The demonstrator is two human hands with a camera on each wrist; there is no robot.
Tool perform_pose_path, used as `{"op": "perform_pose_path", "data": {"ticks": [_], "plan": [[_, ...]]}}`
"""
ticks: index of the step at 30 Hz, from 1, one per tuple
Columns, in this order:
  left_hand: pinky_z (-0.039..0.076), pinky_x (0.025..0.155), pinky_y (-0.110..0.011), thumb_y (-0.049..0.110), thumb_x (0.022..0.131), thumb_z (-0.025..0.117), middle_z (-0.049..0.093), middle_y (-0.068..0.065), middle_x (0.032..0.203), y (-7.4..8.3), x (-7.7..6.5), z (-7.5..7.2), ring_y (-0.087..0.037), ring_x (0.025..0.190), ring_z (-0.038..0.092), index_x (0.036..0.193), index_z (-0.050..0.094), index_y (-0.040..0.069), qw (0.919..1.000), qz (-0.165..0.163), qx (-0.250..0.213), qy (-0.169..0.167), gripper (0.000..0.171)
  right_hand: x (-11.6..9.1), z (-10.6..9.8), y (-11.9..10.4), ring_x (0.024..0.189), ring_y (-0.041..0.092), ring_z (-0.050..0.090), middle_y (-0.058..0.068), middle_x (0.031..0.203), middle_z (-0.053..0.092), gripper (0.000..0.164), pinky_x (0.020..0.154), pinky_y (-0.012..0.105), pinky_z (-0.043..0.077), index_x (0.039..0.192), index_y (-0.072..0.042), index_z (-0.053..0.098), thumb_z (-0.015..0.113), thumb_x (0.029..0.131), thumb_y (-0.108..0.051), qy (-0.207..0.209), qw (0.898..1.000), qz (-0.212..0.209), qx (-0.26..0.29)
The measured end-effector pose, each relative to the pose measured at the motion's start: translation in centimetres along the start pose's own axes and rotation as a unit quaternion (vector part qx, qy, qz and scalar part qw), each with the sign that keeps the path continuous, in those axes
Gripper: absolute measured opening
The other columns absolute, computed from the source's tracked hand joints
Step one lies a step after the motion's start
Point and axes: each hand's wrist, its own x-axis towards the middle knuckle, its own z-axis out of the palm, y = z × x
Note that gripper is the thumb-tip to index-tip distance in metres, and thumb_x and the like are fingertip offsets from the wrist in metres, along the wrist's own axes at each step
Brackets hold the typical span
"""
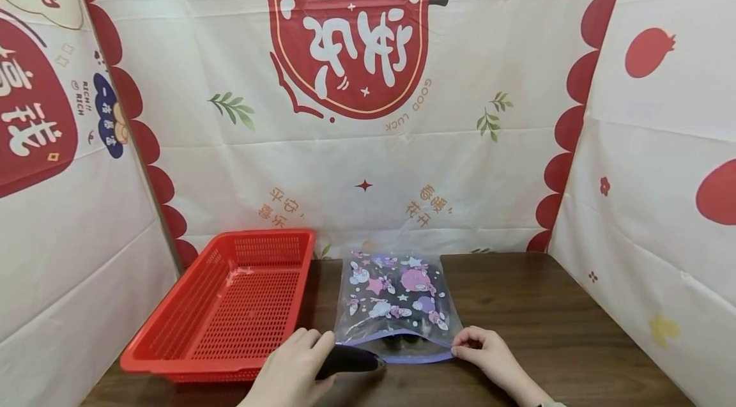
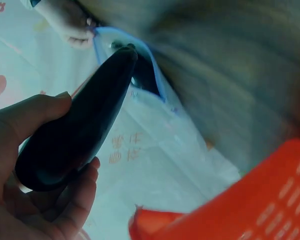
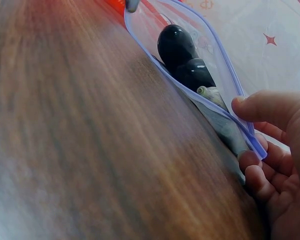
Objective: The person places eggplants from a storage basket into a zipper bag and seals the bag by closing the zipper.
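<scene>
In the head view my left hand (image 1: 296, 365) grips a dark purple eggplant (image 1: 349, 360) by its thick end, between thumb and fingers. The narrow end points right, toward the mouth of a clear zip bag (image 1: 397, 308) printed with pink and purple cartoons. My right hand (image 1: 487, 356) pinches the right corner of the bag's purple zip edge (image 3: 225, 65). The mouth gapes, and in the right wrist view dark, glossy eggplants (image 3: 176, 46) lie inside, one pale greenish stem end (image 3: 208, 93) showing. Their far ends are hidden.
A red perforated plastic basket (image 1: 301, 295) stands left of the bag, close to my left hand. Both rest on a dark wood-grain table (image 1: 512, 292). Printed white cloth (image 1: 368, 158) hangs behind and at both sides.
</scene>
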Motion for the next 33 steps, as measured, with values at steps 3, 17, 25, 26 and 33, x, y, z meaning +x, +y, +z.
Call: {"op": "perform_pose_path", "data": {"ticks": [3, 17, 25, 26, 33], "plan": [[0.039, 0.05, -0.027, 0.032, 0.064, 0.087, 0.047, 0.004, 0.073, 0.2, 0.0, 0.7, -0.016, 0.068, 0.049, 0.087, 0.052, 0.016, 0.9998, 0.006, 0.01, 0.016, 0.045, 0.2, -0.1, 0.0, 0.069, 0.004, 0.053, -0.005, 0.078, 0.061, 0.008, 0.063, 0.023, 0.045, 0.083, -0.006, 0.068, 0.075, 0.083, -0.01, 0.002, 1.0, -0.005, -0.004], [0.037, 0.047, -0.03, 0.017, 0.066, 0.06, 0.047, -0.008, 0.074, 2.1, 0.2, 4.3, -0.024, 0.061, 0.045, 0.086, 0.062, 0.019, 0.9772, 0.054, 0.143, 0.147, 0.02, 0.0, 0.1, 0.1, 0.069, 0.003, 0.053, -0.005, 0.078, 0.061, 0.007, 0.063, 0.023, 0.045, 0.083, -0.009, 0.068, 0.075, 0.082, -0.011, 0.007, 1.0, -0.018, -0.005], [0.038, 0.055, -0.028, 0.029, 0.085, 0.064, 0.04, -0.008, 0.089, 4.0, -0.3, 3.6, -0.021, 0.068, 0.038, 0.12, 0.066, 0.036, 0.9723, -0.05, 0.155, -0.168, 0.036, -0.2, 0.1, 0.1, 0.069, 0.003, 0.053, -0.005, 0.078, 0.061, 0.006, 0.062, 0.023, 0.045, 0.083, -0.009, 0.068, 0.074, 0.083, -0.01, 0.002, 1.0, -0.018, -0.003], [0.037, 0.054, -0.028, 0.029, 0.085, 0.063, 0.039, -0.009, 0.089, 4.2, -0.3, 3.8, -0.021, 0.068, 0.038, 0.121, 0.065, 0.035, 0.9704, -0.06, 0.151, -0.178, 0.036, -0.2, 0.1, 0.1, 0.069, 0.003, 0.053, -0.005, 0.078, 0.061, 0.006, 0.062, 0.023, 0.045, 0.083, -0.009, 0.068, 0.074, 0.083, -0.01, 0.003, 1.0, -0.02, -0.002], [0.038, 0.048, -0.03, 0.024, 0.085, 0.063, 0.037, -0.01, 0.089, 5.1, -0.2, 5.6, -0.023, 0.068, 0.04, 0.12, 0.066, 0.023, 0.9734, -0.111, 0.109, -0.168, 0.035, -0.2, 0.1, 0.1, 0.068, 0.003, 0.052, -0.004, 0.077, 0.06, 0.006, 0.062, 0.023, 0.045, 0.083, -0.008, 0.068, 0.074, 0.083, -0.008, 0.009, 1.0, -0.015, 0.005]]}}
